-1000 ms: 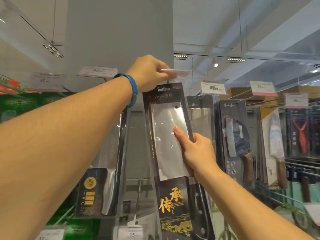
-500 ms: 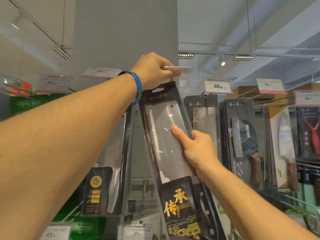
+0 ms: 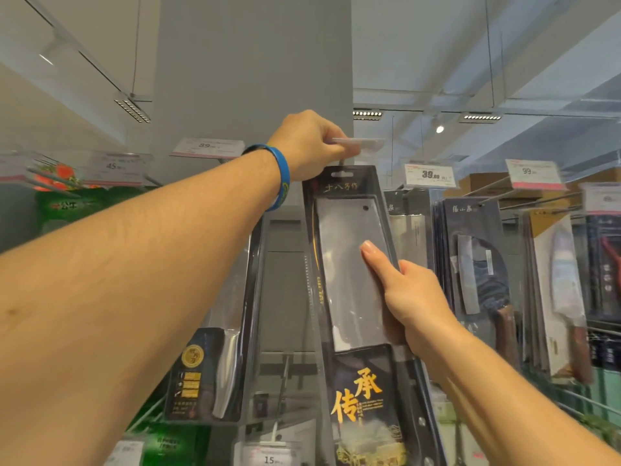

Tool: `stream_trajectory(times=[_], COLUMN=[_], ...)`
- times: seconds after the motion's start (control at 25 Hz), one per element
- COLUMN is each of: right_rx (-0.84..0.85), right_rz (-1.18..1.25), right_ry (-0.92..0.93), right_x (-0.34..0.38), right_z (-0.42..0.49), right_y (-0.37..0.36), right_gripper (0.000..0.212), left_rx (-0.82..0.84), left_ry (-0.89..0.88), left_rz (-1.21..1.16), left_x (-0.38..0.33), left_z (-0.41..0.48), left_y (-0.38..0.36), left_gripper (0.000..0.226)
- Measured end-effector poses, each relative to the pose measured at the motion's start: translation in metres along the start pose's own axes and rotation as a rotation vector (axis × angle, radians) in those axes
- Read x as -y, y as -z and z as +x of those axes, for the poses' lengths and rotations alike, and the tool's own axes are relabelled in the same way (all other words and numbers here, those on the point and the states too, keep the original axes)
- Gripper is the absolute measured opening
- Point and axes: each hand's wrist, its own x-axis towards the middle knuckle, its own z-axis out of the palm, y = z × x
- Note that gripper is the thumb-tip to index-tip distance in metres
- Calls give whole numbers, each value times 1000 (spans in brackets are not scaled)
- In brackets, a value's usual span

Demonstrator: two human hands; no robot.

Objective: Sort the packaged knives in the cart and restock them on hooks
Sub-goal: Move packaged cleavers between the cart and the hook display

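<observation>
Two hands and a packaged cleaver at a display hook.
The thumb of the right hand [image 3: 410, 297] lies straight on the front and its fingers wrap behind, pinching the right edge of the black-card, clear-plastic steel cleaver pack [image 3: 349, 270], which tilts leftward. The curled fingers of the left hand [image 3: 309, 146] pinch the clear price-tag plate [image 3: 361, 142] at the front end of the metal display hook [image 3: 341, 161], directly above the pack's top edge.

Gap left of cleaver pack [image 3: 353, 280] — crowded packs [image 3: 477, 264] right (dense), tag [image 3: 366, 142] overhead.
</observation>
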Motion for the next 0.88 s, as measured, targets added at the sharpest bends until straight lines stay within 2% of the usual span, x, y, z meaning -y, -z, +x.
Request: stream_trajectory(times=[0.2,0.36,0.52,0.88], right_rx=[-51,3,46,135], right_rz=[-154,-47,109,115], right_ry=[119,45,-121,-80], right_x=[4,0,1,13], right_z=[0,2,2,9], right_y=[1,-8,-10,20], right_gripper=[72,85,74,62], left_rx=[-1,2,1,-2], left_ry=[7,13,8,-56], left_rz=[-8,-24,-41,-5], left_x=[2,4,8,9], left_z=[-4,-4,-2,7], left_y=[2,1,3,4], left_gripper=[35,32,32,37])
